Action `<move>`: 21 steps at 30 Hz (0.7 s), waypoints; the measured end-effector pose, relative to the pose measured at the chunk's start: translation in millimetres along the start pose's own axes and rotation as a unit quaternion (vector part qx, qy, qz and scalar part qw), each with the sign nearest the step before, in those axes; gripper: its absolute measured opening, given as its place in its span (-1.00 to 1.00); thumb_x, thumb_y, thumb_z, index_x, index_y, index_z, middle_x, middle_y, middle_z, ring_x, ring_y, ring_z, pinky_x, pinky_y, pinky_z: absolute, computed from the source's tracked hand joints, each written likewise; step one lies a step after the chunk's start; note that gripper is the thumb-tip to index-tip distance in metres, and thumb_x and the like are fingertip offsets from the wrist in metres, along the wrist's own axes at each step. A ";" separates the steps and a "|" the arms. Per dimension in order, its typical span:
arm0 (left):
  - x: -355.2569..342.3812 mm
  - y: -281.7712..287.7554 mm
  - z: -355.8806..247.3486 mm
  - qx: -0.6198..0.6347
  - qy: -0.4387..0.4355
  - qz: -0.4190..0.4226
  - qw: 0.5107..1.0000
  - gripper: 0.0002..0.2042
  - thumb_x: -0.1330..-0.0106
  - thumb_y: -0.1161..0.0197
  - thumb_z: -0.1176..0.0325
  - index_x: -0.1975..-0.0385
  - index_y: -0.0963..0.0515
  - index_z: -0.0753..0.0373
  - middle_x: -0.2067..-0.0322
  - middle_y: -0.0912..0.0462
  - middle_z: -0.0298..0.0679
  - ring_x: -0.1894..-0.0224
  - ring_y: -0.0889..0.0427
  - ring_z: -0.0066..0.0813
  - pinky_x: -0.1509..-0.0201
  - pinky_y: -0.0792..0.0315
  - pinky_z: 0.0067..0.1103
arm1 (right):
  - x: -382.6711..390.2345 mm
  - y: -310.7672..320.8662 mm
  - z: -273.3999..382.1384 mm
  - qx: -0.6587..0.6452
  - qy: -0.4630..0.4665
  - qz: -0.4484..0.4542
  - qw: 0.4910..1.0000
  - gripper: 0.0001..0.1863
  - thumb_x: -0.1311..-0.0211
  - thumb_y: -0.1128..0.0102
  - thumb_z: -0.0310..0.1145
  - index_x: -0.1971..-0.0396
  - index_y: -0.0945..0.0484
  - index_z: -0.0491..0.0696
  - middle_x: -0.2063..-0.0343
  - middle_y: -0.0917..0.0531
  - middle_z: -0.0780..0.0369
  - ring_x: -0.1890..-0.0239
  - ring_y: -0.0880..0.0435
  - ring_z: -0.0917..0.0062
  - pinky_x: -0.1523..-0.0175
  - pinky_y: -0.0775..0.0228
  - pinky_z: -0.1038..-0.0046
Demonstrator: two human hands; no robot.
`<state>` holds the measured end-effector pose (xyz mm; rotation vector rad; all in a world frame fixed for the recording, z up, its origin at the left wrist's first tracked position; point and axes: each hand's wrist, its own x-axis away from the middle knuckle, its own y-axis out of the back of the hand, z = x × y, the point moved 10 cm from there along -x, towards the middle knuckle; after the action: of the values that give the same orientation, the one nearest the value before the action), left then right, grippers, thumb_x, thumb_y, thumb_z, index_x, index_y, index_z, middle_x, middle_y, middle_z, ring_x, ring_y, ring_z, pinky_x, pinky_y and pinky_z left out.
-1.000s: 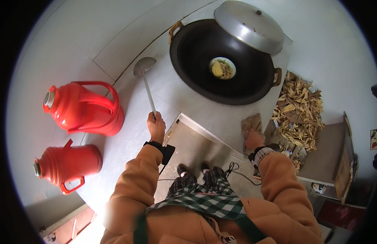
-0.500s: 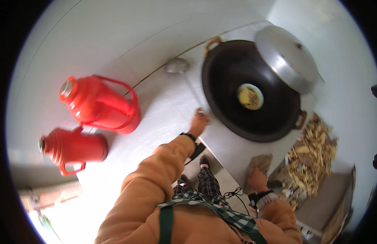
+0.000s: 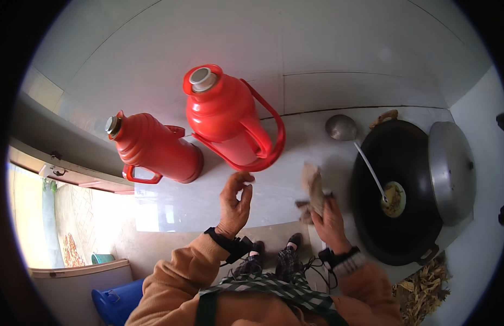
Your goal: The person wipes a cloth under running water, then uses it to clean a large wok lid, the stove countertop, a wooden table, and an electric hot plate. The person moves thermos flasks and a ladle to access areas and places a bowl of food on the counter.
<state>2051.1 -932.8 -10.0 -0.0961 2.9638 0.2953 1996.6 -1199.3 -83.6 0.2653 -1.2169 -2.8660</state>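
My left hand hovers over the pale counter, fingers loosely curved and apart with nothing in them, just below the large red thermos. A smaller red thermos is to its left. In my right hand is a crumpled brown-grey cloth, raised beside the wok. A metal ladle lies with its head on the counter and its handle reaching over the black wok. A bowl of food sits inside the wok, and a metal lid rests on its right side.
Tiled wall runs behind the counter. Dry husks are piled below the wok at lower right. A blue bucket and a bright doorway are at lower left. Cables lie on the floor by my feet.
My view has swung left toward the thermoses. My left hand has let go of the ladle and moved below the large thermos. My right hand has raised the cloth from the counter edge.
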 end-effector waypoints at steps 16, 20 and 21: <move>-84.4 -34.0 -4.4 0.319 0.106 -0.060 0.940 -0.71 -0.38 -0.15 0.34 -0.03 -0.44 0.31 0.08 -0.56 -0.24 -0.02 -0.49 -0.46 -0.17 -0.30 -0.51 | -126.5 2.5 -65.4 -0.022 -0.004 -0.016 1.000 -0.56 0.07 -0.26 -0.37 0.08 -0.52 -0.05 0.01 -0.53 0.07 -0.11 -0.45 0.17 -0.16 -0.31 0.18; -59.1 2.0 -3.1 0.240 0.116 -0.124 0.956 -0.70 -0.33 -0.23 0.29 0.03 -0.46 0.29 0.21 -0.59 -0.28 0.13 -0.54 -0.51 0.00 -0.39 -0.57 | -86.9 110.1 -139.7 0.315 -0.165 -0.155 0.922 -0.45 0.05 -0.27 -0.43 -0.04 -0.42 -0.07 0.03 -0.54 0.09 -0.05 -0.50 0.16 -0.12 -0.33 0.13; -52.7 11.5 -1.8 0.216 0.120 -0.134 0.960 -0.71 -0.33 -0.24 0.28 0.05 -0.46 0.29 0.23 -0.59 -0.28 0.17 -0.55 -0.52 0.04 -0.41 -0.58 | -73.7 120.0 -163.6 0.356 -0.243 -0.129 0.893 -0.47 -0.01 -0.26 -0.40 -0.06 -0.41 -0.05 0.01 -0.54 0.12 -0.08 -0.49 0.13 -0.12 -0.32 0.07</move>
<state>2101.8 -919.3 2.8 -0.5029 3.1160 -0.4272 2089.7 -1393.5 -98.3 -0.3489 -2.4761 -2.6150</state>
